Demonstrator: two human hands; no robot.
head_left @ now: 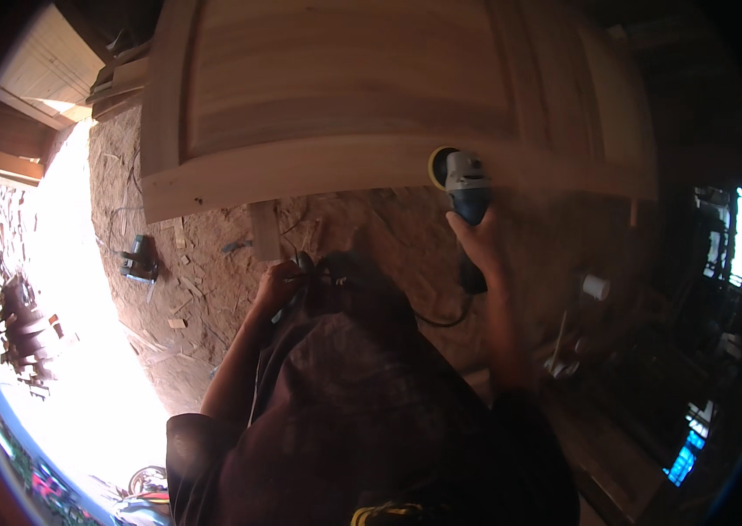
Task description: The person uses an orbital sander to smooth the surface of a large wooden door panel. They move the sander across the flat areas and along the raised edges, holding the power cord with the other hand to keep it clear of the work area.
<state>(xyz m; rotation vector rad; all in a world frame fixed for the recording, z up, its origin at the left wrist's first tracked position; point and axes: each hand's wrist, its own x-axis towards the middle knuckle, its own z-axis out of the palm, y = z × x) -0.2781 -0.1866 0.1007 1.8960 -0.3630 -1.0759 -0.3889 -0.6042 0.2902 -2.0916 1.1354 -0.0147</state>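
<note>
My right hand (480, 241) is wrapped around the body of an angle grinder (467, 181). The grinder's round yellow-edged disc (438, 167) is at the near edge rail of a large panelled wooden door (344, 158), which lies in front of me. From the tool's rear a dark cord (441, 323) curves back toward my body. My left hand (280, 285) is closed beside my dark clothing, away from the door. Its fingers are curled, and whatever they grip is too dark to make out.
A green-grey power tool (138, 261) lies on the brown, debris-strewn floor (213, 254) at the left. A wooden piece (265, 230) juts from beneath the door. To the right lies a white cylindrical container (596, 287). Stacked wooden boards (121, 83) stand at the far left.
</note>
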